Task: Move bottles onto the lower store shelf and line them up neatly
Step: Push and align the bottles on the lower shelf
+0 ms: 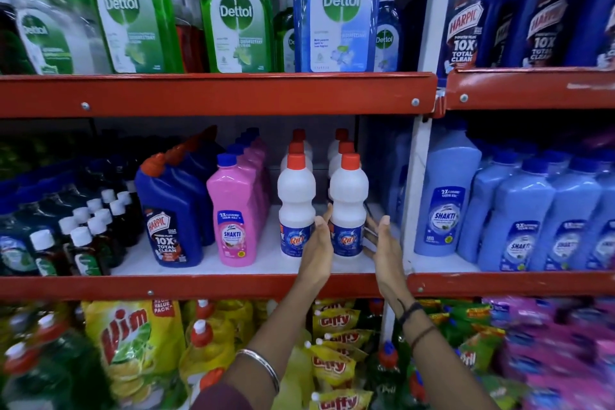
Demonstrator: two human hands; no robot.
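Now both hands [349, 243] flank the white bottle [348, 206].

Your one head camera faced the store shelving straight on from close range, tilted slightly down. The middle shelf [213, 286] sat about level with your view, your forearms reached up from the bottom edge, and the wide lens bowed the frame's edges.

Both open hands flank the front right white bottle [348, 206] on the shelf [213, 286].
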